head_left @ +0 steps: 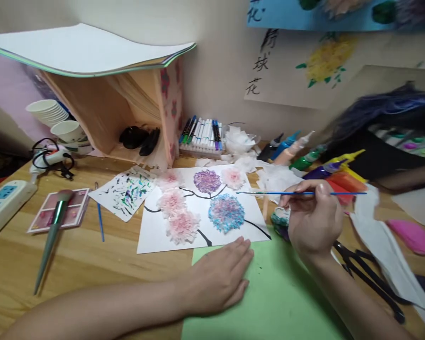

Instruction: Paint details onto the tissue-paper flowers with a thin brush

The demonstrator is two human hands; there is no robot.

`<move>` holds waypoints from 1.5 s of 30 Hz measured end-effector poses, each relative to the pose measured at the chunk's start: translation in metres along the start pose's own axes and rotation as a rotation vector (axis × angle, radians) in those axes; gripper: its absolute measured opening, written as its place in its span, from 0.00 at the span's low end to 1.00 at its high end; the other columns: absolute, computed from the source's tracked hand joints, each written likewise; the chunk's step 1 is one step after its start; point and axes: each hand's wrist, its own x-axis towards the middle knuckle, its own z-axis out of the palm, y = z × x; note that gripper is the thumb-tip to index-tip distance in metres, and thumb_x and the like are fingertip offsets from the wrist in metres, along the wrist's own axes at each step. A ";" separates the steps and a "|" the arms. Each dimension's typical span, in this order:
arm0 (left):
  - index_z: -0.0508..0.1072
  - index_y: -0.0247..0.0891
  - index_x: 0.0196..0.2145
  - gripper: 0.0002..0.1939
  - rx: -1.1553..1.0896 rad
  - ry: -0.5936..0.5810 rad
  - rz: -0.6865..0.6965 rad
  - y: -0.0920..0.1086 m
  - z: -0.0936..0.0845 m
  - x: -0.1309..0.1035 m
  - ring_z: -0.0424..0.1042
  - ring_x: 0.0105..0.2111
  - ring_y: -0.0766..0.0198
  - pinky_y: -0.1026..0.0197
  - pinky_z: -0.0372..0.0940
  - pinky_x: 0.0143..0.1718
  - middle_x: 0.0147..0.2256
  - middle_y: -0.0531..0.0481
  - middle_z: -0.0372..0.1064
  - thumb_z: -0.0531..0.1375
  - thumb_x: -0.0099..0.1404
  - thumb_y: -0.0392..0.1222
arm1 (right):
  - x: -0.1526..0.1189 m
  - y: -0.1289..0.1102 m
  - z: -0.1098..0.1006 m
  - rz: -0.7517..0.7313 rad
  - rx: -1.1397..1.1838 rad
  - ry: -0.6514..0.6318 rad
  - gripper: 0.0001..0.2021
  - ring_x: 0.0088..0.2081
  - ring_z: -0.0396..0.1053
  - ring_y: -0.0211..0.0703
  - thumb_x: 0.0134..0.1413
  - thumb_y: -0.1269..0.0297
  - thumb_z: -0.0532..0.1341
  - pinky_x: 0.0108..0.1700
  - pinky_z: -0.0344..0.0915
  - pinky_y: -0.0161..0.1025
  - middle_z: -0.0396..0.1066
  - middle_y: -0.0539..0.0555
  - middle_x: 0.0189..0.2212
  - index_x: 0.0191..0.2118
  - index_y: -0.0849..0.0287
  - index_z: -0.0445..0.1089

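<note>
Right grip [315, 222] pinches a paintbrush [272, 193], left grip [214, 279] lies flat, scissors [347, 255] and bottles [302, 162] nearby.

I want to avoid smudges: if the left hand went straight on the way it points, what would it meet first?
Likely the white rectangular paper sheet: the left hand seems to reach its near edge, though contact is hard to tell. Beyond lies its thin, black, painted lower-right stem.

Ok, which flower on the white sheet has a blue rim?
The blue-edged flower, lower right on the white sheet; the purple flower above it and the pink flowers show no such rim.
</note>
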 end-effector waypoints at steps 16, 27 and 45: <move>0.60 0.20 0.56 0.23 0.095 0.124 0.095 -0.012 0.013 -0.002 0.57 0.59 0.53 0.57 0.47 0.63 0.57 0.34 0.60 0.48 0.67 0.37 | 0.007 0.018 0.065 -0.117 -0.263 -0.311 0.12 0.22 0.54 0.36 0.58 0.65 0.51 0.23 0.49 0.37 0.55 0.48 0.21 0.24 0.57 0.60; 0.63 0.19 0.54 0.22 0.082 0.219 0.092 -0.014 0.023 -0.001 0.60 0.57 0.52 0.56 0.50 0.61 0.54 0.34 0.63 0.48 0.66 0.36 | 0.018 0.027 0.083 -0.152 -0.554 -0.476 0.15 0.21 0.53 0.36 0.60 0.62 0.49 0.24 0.49 0.38 0.55 0.48 0.20 0.22 0.56 0.57; 0.62 0.19 0.54 0.22 0.080 0.174 0.087 -0.012 0.020 -0.002 0.59 0.58 0.53 0.55 0.49 0.62 0.56 0.33 0.61 0.47 0.66 0.34 | 0.018 0.034 0.080 -0.144 -0.553 -0.489 0.15 0.21 0.53 0.36 0.61 0.64 0.49 0.24 0.49 0.38 0.55 0.48 0.20 0.23 0.56 0.58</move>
